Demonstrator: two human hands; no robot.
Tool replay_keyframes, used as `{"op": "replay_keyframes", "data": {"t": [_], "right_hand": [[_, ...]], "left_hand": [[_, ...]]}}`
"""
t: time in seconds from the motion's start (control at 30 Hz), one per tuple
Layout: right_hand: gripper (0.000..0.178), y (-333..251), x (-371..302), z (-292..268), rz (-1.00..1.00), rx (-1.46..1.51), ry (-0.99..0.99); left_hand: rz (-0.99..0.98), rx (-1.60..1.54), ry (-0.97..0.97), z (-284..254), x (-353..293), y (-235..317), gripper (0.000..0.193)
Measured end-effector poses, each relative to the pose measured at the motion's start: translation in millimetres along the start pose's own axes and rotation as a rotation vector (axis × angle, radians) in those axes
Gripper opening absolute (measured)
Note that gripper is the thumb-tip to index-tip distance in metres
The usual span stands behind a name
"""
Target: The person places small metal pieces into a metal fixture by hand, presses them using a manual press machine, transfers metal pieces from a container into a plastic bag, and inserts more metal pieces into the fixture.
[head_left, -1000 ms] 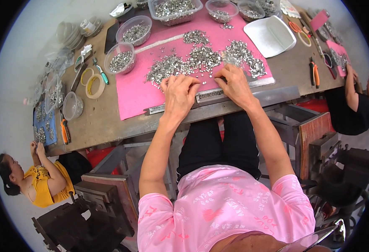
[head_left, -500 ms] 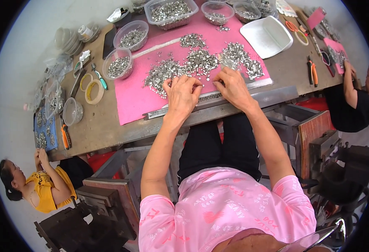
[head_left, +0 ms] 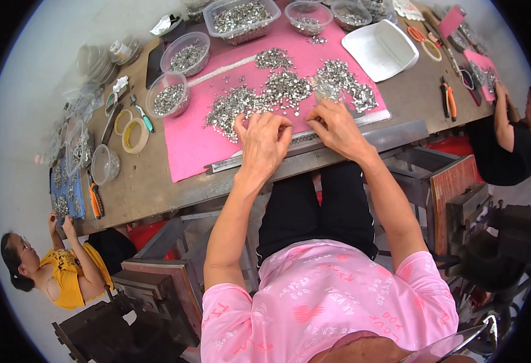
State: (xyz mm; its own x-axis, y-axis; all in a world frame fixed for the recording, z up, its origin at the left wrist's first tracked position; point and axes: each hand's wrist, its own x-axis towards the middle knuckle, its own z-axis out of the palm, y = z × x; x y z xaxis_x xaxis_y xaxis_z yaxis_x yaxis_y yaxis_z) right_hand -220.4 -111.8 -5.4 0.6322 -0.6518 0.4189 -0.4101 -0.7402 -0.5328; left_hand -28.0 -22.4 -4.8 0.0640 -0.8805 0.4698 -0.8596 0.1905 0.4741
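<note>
My left hand (head_left: pixel 263 143) is over the near edge of a pink mat (head_left: pixel 184 148), fingers curled and thumb and fingertips together. My right hand (head_left: pixel 339 130) is just beside it, its fingers bent into a pinch too. What either one pinches is too small or hidden to tell. Under both hands runs a long narrow metal rail (head_left: pixel 304 138) with a row of small pieces in it, along the table's front edge. Loose heaps of small silvery metal pieces (head_left: pixel 286 88) lie just beyond my fingers, and another heap (head_left: pixel 232 112) touches the left-hand side.
Clear plastic tubs of metal pieces (head_left: pixel 168 100) stand left and behind, with a larger tub (head_left: pixel 241 21) at the back. A white tray (head_left: pixel 379 51) sits back right. Pliers (head_left: pixel 448 100) and tape rolls (head_left: pixel 135 135) flank the mat. Co-workers sit at both ends.
The whole view has shifted slightly. Both my hands stay at the rail with nearly the same finger pose. The left co-worker's hands have moved apart.
</note>
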Motion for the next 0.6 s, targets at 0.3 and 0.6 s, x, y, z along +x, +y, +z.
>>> {"op": "replay_keyframes", "data": {"t": [0.3, 0.6], "right_hand": [[0.011, -12, -24, -1, -0.086, 0.043, 0.013], [0.008, -5, 1, 5, -0.03, 0.017, 0.057]], "left_hand": [[0.075, -0.102, 0.014, 14, -15, 13, 0.012], [-0.016, -0.041, 0.038, 2, -1, -6, 0.009]]}}
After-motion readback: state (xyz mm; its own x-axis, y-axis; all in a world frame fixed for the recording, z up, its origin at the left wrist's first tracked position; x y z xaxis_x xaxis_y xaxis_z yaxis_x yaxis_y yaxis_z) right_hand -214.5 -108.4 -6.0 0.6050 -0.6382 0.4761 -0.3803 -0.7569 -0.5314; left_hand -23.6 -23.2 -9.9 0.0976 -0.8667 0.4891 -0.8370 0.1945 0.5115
